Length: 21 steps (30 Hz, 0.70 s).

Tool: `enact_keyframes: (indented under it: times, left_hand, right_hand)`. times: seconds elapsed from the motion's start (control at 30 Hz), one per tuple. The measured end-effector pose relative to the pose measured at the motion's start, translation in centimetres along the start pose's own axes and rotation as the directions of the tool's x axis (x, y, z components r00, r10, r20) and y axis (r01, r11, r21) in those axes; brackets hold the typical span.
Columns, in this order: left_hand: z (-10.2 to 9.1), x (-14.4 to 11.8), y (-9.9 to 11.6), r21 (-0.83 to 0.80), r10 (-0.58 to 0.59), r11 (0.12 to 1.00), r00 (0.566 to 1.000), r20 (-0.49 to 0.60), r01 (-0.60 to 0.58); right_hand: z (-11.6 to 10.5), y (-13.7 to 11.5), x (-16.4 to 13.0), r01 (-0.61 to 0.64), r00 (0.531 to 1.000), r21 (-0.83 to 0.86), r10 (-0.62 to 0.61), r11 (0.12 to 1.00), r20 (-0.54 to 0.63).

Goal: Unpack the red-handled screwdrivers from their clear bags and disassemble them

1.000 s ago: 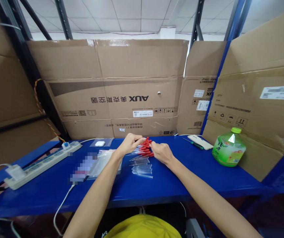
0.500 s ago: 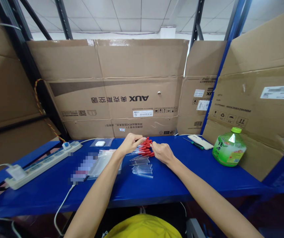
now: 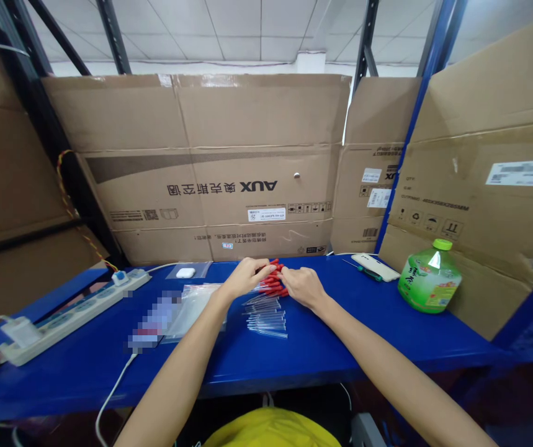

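Observation:
A pile of droppers with red rubber bulbs [image 3: 274, 288] lies on the blue table, with clear thin tubes reaching toward the left. My left hand [image 3: 246, 277] is at the pile's upper left, its thumb and fingers closed on a red bulb. From the right, my right hand [image 3: 302, 287] reaches in with curled fingers, pinching at the red bulbs; its fingertips are partly hidden. The two hands are close together but apart. Below them, several clear thin tubes [image 3: 267, 323] lie in a loose row, tapered ends to the left.
Clear plastic bags [image 3: 194, 310] and a phone [image 3: 154, 323] on a cable lie left of my hands. A power strip [image 3: 75, 316] runs along the left edge. To the right are a green screwdriver [image 3: 371, 273], a white slab-shaped item [image 3: 378, 267] and a green bottle [image 3: 429, 279]. Cardboard [image 3: 229, 124] walls the back.
Both hands stay at the red bulbs, with only a slight shift of the fingers. My left hand sits a little lower, and the camera view has moved slightly.

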<state>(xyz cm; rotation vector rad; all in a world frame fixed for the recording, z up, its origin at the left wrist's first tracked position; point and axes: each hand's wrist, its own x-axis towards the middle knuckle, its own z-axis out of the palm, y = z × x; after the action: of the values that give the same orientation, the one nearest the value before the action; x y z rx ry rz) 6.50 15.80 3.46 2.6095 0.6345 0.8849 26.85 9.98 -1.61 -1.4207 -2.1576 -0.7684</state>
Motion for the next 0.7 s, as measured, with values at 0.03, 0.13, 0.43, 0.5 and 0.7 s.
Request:
enact_keyframes:
  times: [0.03,0.13,0.43,0.5,0.7]
  left_hand:
    - [0.1,-0.1,-0.2,0.001,-0.023,1.0,1.0,-0.014,0.023]
    - [0.2,-0.2,-0.7,0.011,-0.081,0.997,0.995,-0.066,0.082]
    - [0.6,-0.4,-1.9,0.109,-0.199,0.972,0.977,-0.077,0.207]
    - [0.8,-0.4,-2.2,0.101,-0.201,0.972,0.973,-0.113,0.212]
    - [1.5,-0.5,-1.6,0.047,-0.245,0.965,0.954,-0.171,0.257]
  right_hand:
    - [-0.2,-0.1,0.3,-0.005,1.0,-0.003,0.005,1.0,0.015]
    - [-0.8,0.0,1.7,0.009,0.999,-0.012,-0.008,1.0,0.052]
    - [-2.4,1.2,6.4,0.137,0.991,0.041,-0.136,0.99,-0.015]
    - [-2.1,1.2,6.5,0.019,0.99,0.138,0.002,0.99,-0.144]
    - [0.0,0.3,6.3,-0.451,0.81,0.559,0.582,0.696,-0.071]
